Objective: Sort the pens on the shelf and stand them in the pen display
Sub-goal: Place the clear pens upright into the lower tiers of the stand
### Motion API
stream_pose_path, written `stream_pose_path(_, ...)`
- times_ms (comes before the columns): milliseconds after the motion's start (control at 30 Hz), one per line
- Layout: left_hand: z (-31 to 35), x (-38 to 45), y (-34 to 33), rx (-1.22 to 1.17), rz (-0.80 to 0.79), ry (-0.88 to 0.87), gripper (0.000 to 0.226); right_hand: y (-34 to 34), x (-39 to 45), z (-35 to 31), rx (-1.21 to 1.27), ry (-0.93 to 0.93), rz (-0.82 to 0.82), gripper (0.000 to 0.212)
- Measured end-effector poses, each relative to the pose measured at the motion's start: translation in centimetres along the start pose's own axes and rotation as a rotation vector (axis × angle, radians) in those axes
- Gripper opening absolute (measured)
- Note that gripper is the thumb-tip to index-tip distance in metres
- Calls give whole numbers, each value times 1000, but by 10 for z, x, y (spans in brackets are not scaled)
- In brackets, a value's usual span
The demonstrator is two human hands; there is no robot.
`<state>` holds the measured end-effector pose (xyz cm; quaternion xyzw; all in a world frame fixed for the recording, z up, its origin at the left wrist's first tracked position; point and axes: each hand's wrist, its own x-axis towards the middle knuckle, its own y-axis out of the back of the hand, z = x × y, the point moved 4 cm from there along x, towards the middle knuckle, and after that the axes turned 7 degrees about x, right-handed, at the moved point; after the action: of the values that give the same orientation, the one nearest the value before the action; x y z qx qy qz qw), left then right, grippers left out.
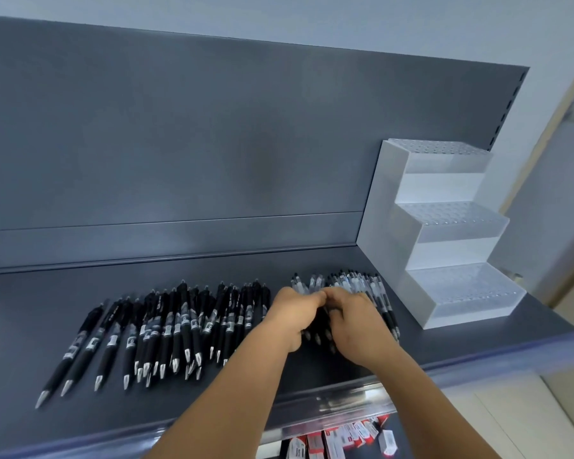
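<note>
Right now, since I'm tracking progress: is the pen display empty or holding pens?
Empty. All three tiers of the pen display show bare holes; the pens lie on the shelf.

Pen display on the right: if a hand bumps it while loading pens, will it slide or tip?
The pen display looks like thin hollow plastic and has no pens in it, so it probably slides easily on the smooth shelf. Its wide stepped base suggests tipping is unlikely.
</note>
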<state>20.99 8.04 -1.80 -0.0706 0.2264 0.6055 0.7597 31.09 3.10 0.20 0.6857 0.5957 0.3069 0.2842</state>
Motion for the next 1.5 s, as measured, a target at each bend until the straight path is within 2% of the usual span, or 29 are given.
stream_pose_path(167, 1, 9, 4, 0, 3, -12, 44, 4, 1, -5, 142, 5, -13, 42)
stream_pose_path(300, 2, 7, 5, -59, -73, -8, 39, 11, 4, -10, 308, 16, -7, 33)
stream_pose_path(400, 6, 9, 4, -127, -155, -87, 24, 13, 11, -8, 395, -38, 108, 19)
stream_pose_path(467, 12, 6, 3, -158, -195, -149, 21, 19, 18, -6, 362, -103, 225, 10)
stream_pose_path(533, 19, 1, 1, -154, -247, -228, 24, 24, 24, -5, 366, -181, 289, 17)
stream_pose_path(600, 27, -4, -2, -101, -315, -298, 30, 27, 30, -8, 467, -226, 286, 25)
stream_pose_path(700, 37, -7, -5, -52, -398, -363, 31, 33, 34, -12, 661, -255, 267, 23)
stream_pose_path(800, 49, -12, -8, -159, -445, -367, 21, 44, 37, -8, 836, -251, 252, 19)
stream_pose_path(900, 61, -15, -15, -216, -469, -384, 19, 61, 37, -7, 892, -222, 241, 17)
stream_pose_path(1067, 87, -16, -33, -169, -414, -467, 13, 98, 35, -11, 911, -148, 257, 21)
stream_pose_path(1267, 107, -21, -70, -269, -328, -452, 15, 142, 37, 3, 885, -49, 326, 10)
stream_pose_path(1400, 119, -27, -93, -288, -243, -483, 16, 170, 39, 21, 799, 15, 343, 28)
stream_pose_path(1500, 130, -29, -105, -312, -133, -489, 15, 188, 38, 27, 813, 62, 359, 29)
